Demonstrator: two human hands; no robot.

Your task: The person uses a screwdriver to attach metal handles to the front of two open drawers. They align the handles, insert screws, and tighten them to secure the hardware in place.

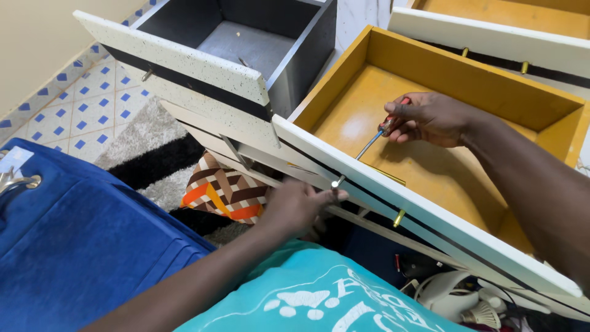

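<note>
one screwdriver [373, 142] in right hand [430, 117] — tip down-left, toward drawer front [430, 212]

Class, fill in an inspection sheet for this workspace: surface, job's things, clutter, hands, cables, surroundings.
Surface: tiled floor with a shaggy rug.
Job's things: yellow drawer with white front; screwdriver inside it; metal knob on the front.
Clutter: patterned cushion, blue fabric, white appliances.
Hands: right hand grips the screwdriver; left hand has its fingers at the knob.
Cables: a few wires under the drawer.
Surroundings: dark drawer, another yellow drawer.
</note>
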